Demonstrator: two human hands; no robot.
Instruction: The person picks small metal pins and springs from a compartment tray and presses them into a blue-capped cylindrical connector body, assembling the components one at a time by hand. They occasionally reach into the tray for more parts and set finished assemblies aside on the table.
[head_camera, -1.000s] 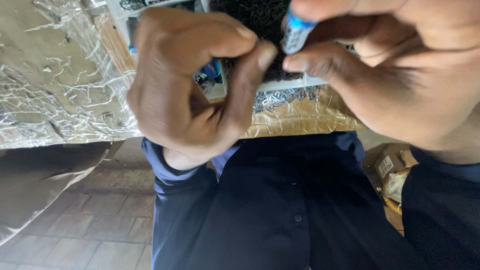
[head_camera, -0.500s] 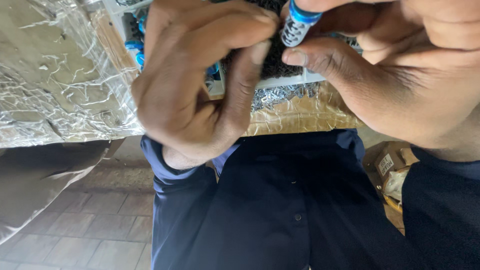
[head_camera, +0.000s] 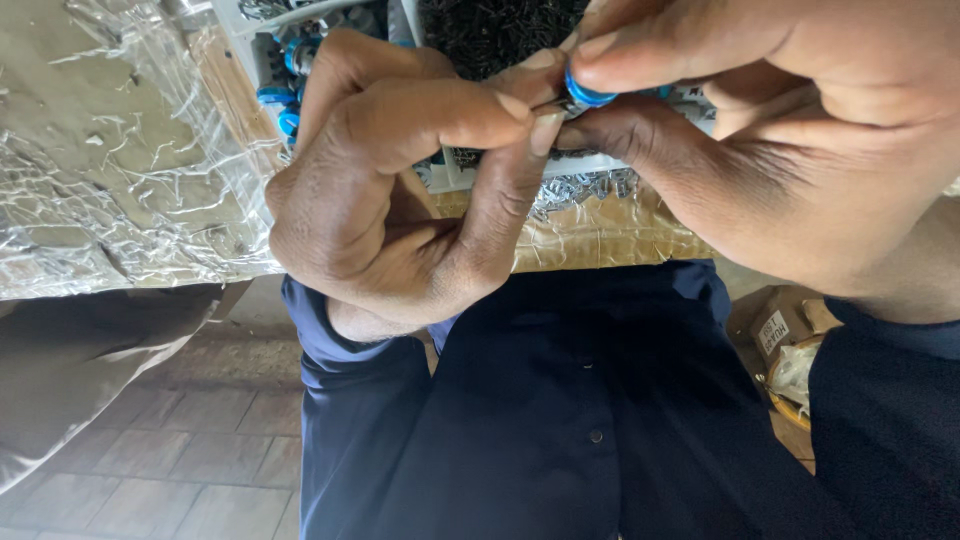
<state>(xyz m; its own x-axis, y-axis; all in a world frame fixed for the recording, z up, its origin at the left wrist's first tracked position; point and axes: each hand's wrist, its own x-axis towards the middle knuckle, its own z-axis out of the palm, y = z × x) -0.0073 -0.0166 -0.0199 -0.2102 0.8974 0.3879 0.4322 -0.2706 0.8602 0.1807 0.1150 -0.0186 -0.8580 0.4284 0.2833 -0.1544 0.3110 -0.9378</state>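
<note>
Right hand pinches a small blue-capped part between thumb and forefinger, close to the eye for fine work | left hand pinches its tip, steadying it | beyond: white tray of dark screws on foil-wrapped table.

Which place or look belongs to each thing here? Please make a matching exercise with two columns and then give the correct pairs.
Things:
1. small blue-capped part
2. crinkled clear plastic sheet
3. cardboard box
4. brick floor

Descriptions:
A. lies low at the right, beside the dark sleeve
B. pinched between the fingertips of the left hand and the right hand
C. reddish-brown, at the lower left
D. covers the table at the upper left

Pairs: 1-B, 2-D, 3-A, 4-C
</note>
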